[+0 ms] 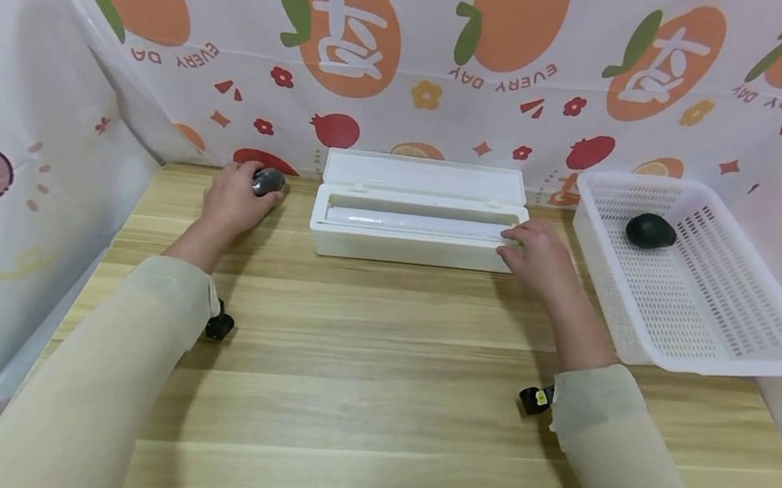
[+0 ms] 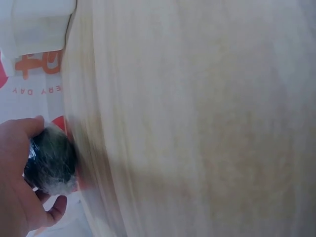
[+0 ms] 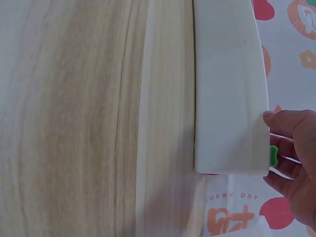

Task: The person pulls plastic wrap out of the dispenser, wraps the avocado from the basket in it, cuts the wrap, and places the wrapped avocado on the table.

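Observation:
In the head view my left hand holds a dark avocado wrapped in clear cling film, at the back left of the table. The left wrist view shows the crinkled film over the avocado, with thumb and fingers around its sides. My right hand is at the right end of a long white cling film box, whose lid stands up. A small green slide cutter shows between its fingers at the box rim. Inside lies a white roll.
A white slotted basket stands at the right, with an unwrapped dark avocado inside. Behind the wooden table hangs a fruit-print cloth. Pale cloth also hangs at both sides.

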Tool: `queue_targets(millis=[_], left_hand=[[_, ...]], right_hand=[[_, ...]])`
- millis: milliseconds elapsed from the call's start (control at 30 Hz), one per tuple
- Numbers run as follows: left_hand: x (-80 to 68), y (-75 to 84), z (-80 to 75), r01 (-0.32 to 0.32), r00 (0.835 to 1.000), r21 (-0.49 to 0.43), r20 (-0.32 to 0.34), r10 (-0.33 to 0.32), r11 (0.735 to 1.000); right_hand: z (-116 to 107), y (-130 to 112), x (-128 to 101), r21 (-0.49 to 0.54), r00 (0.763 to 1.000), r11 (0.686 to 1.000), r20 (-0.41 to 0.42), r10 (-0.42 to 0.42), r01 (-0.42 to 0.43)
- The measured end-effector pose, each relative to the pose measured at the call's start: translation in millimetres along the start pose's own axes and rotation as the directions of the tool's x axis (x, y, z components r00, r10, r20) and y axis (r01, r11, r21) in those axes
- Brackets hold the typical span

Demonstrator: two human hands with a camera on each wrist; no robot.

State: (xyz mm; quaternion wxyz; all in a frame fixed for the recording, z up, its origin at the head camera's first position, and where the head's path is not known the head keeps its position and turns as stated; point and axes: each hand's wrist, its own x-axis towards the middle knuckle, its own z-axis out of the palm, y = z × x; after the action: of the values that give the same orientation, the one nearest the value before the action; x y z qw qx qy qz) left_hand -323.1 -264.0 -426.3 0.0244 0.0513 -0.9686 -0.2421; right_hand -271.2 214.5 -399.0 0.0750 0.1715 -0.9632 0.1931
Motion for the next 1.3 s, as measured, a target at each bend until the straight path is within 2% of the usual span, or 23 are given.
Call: queue_targets(millis=[267, 433, 767, 1300], left_hand=[[4.4, -6.2, -2.8, -0.134, 0.991, 0.064, 0.007, 0.134, 0.989], [2.4, -8.9, -6.4, -0.18, 0.983, 0.094, -0.008, 0.182, 0.979], [5.1, -12.2, -6.7, -0.173, 0.985, 0.096, 0.048, 0.169, 0.98], [2.4, -11.3, -7.7, -0.164, 0.986, 0.063, 0.04, 0.161, 0.985]], right_hand=[[2.8, 1.1, -1.3, 0.002, 1.0, 1.0, 0.012, -0.014, 0.014], [3.2, 0.2, -0.3, -0.007, 1.0, 1.0, 0.014, -0.007, 0.007], [4.9, 0.6, -1.3, -0.006, 1.0, 1.0, 0.02, -0.006, 0.006], [-0.5, -0.2, -1.4, -0.007, 0.998, 0.999, 0.049, 0.043, -0.043]])
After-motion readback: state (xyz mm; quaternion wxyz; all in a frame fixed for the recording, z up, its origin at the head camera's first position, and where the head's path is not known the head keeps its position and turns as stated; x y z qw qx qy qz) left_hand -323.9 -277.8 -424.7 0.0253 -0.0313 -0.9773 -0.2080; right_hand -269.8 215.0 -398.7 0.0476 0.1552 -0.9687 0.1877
